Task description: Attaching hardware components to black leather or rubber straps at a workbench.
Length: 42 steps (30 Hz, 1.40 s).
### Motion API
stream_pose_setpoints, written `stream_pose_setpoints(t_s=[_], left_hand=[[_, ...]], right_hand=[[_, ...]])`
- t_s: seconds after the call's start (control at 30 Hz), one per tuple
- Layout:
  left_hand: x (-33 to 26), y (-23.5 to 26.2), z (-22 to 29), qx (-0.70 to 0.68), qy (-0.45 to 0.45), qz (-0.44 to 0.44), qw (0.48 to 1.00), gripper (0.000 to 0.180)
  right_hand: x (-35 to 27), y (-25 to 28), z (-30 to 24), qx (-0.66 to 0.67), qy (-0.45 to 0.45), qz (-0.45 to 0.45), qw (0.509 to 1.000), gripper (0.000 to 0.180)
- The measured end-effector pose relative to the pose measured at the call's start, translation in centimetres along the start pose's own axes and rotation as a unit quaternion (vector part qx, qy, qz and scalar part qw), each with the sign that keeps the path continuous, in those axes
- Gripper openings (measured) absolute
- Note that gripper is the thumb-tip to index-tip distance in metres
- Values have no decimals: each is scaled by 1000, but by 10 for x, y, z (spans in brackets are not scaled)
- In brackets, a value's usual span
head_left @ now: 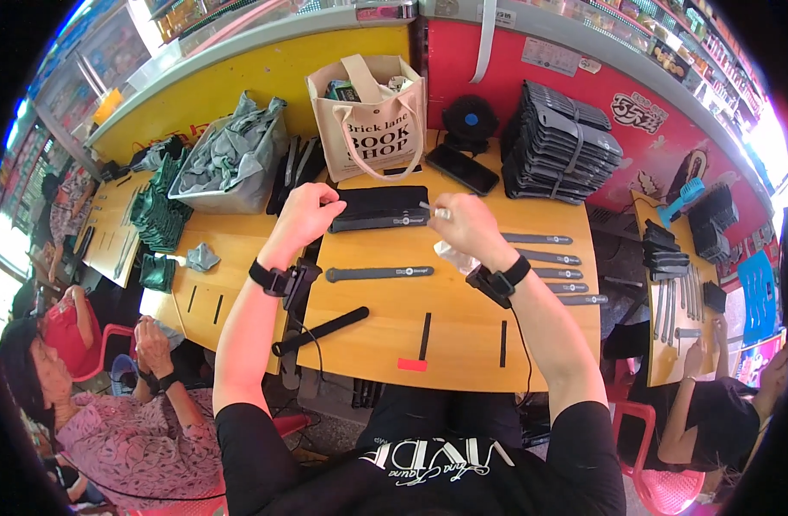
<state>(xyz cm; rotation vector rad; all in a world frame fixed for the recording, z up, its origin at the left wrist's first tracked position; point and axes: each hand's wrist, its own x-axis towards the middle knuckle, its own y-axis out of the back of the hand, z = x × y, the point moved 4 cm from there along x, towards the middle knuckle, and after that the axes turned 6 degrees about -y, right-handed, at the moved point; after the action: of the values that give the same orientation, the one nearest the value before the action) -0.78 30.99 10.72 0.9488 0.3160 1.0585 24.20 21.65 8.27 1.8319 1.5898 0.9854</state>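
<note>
A flat black pouch [378,206] lies on the wooden table [463,318] in front of me. My left hand [306,213] grips its left end. My right hand [457,220] is closed at the pouch's right end, with a crumpled clear plastic wrapper [452,256] under the palm; what the fingers pinch is too small to tell. A dark grey strap [378,273] lies just below the pouch. Several more grey straps [557,268] lie in a row to the right.
A cream tote bag [372,120] stands behind the pouch, beside a black phone [461,168], a small black fan [470,119] and a tall stack of grey pouches [559,146]. A grey bin of cloth bags [230,159] sits left. Other people work at both sides.
</note>
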Motion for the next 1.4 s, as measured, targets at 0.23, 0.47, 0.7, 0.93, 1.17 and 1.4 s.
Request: stream_pose_setpoints(t_s=[0.23, 0.47, 0.7, 0.93, 1.17, 1.4], left_hand=[[10, -41, 7, 195, -59, 32, 978, 18], [29, -83, 30, 259, -32, -24, 965, 40], [30, -116, 15, 371, -44, -36, 927, 53], [32, -114, 23, 362, -33, -51, 930, 55], [27, -109, 22, 329, -18, -76, 941, 57], [24, -107, 21, 322, -7, -70, 944, 58]], right_hand=[[-55, 26, -23, 214, -64, 4, 975, 20], [-141, 6, -38, 299, -98, -77, 946, 23], [-177, -1, -33, 288, -96, -131, 944, 27], [-182, 0, -30, 261, -67, -116, 956, 28], [-148, 25, -15, 186, -34, -33, 981, 25], [-87, 20, -13, 135, -39, -5, 990, 25]])
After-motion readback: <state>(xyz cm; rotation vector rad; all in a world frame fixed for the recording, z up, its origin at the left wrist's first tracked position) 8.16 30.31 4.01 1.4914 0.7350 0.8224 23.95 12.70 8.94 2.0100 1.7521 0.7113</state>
